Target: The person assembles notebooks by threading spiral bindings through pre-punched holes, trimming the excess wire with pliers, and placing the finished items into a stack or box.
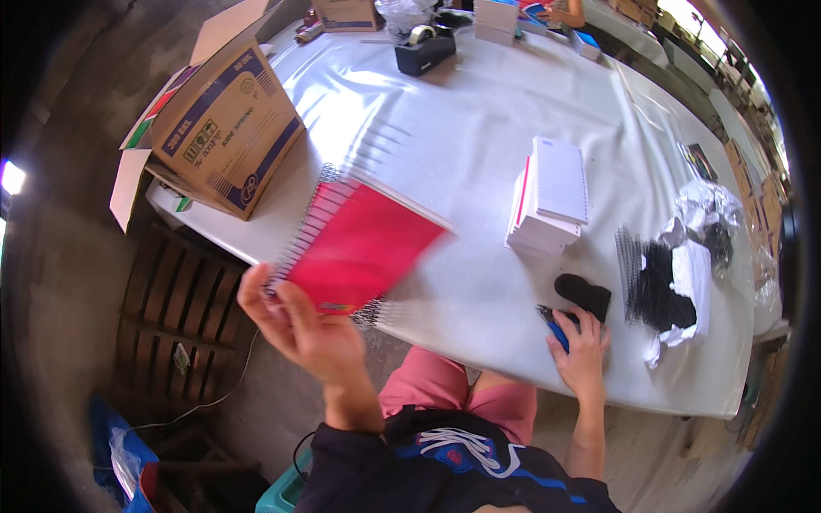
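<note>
My left hand (312, 338) grips a red spiral notebook (368, 244) by its lower left corner, thumb on the cover. The notebook is tilted and slightly blurred, held at the table's left front edge, with its dark wire coil along the left side. At the front edge on the right, my right hand (583, 355) rests on the table with its fingers around blue-handled pliers (559, 335); their dark tip points away to the left. Just beyond those fingers lies a black rounded object (584, 296). A stack of white-paged notebooks (556, 192) stands farther back.
An open cardboard box (231, 128) stands at the table's left edge. Black wire coils (654, 286) and crumpled plastic (705, 209) lie on the right. A tape dispenser (425, 53) sits at the back, near another person's arm (571, 13) and notebook stacks (496, 21).
</note>
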`<state>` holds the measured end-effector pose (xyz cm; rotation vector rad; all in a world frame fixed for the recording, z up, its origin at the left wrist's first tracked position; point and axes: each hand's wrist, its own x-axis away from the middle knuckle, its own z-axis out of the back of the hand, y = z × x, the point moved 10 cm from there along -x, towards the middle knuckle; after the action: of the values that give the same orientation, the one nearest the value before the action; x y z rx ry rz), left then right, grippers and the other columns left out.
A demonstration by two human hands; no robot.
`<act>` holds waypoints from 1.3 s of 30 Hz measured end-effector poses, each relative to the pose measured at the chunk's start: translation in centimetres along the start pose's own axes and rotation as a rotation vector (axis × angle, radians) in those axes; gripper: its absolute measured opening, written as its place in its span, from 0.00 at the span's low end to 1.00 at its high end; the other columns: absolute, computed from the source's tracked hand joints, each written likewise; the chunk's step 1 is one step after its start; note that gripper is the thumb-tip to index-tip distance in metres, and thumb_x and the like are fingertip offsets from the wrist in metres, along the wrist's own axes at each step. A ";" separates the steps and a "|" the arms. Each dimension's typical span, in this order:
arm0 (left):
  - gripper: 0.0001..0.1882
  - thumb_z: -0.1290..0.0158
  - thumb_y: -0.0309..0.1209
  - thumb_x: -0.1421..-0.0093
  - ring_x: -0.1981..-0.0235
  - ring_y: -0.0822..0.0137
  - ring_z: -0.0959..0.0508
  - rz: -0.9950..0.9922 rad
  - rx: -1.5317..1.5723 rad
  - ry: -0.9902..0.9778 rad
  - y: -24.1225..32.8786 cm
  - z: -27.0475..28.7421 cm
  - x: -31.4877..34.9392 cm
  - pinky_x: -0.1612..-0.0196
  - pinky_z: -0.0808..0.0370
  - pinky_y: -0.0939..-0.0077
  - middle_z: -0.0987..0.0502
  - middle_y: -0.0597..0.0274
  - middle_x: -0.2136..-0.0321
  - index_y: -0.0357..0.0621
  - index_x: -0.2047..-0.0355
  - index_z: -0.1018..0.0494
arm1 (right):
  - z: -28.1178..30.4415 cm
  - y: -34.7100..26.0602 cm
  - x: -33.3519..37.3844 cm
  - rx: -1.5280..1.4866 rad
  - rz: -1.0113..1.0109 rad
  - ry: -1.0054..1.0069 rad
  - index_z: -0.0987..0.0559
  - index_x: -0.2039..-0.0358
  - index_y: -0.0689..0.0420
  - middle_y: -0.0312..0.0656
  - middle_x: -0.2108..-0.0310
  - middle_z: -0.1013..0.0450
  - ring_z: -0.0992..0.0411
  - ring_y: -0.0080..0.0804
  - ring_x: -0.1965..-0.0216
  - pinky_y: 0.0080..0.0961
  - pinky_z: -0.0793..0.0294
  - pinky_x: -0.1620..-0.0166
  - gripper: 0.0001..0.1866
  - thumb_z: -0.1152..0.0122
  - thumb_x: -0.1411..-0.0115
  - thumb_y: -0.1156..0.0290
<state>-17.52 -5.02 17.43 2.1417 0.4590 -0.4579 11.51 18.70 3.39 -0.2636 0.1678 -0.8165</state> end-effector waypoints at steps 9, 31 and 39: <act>0.25 0.36 0.18 0.60 0.74 0.72 0.23 -0.084 -0.434 -0.601 5.4 -0.2 -6.0 0.69 0.27 0.85 0.23 0.60 0.76 0.32 0.58 0.25 | 11.1 -9.8 -2.2 -0.484 0.484 0.314 0.31 0.45 0.54 0.47 0.44 0.38 0.36 0.45 0.47 0.38 0.39 0.44 0.32 0.33 0.51 0.60; 0.34 0.55 0.51 0.37 0.43 0.59 0.35 0.283 -0.380 -0.580 -6.9 4.0 -3.8 0.43 0.39 0.69 0.35 0.46 0.44 0.35 0.41 0.40 | 1.6 -26.3 -17.1 -1.347 0.283 -0.034 0.35 0.45 0.63 0.47 0.60 0.33 0.27 0.31 0.68 0.23 0.24 0.66 0.35 0.31 0.53 0.70; 0.28 0.47 0.46 0.42 0.44 0.56 0.35 0.105 -0.241 -0.646 -9.1 4.5 -3.5 0.44 0.37 0.67 0.35 0.46 0.46 0.38 0.49 0.30 | -0.2 -25.2 -16.7 -0.694 0.209 0.042 0.30 0.47 0.59 0.50 0.59 0.35 0.33 0.40 0.56 0.32 0.32 0.52 0.42 0.30 0.57 0.46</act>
<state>-25.58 -4.21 10.37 1.6567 0.0295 -0.9377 -17.36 14.49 11.46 -0.8670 0.5107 -0.5323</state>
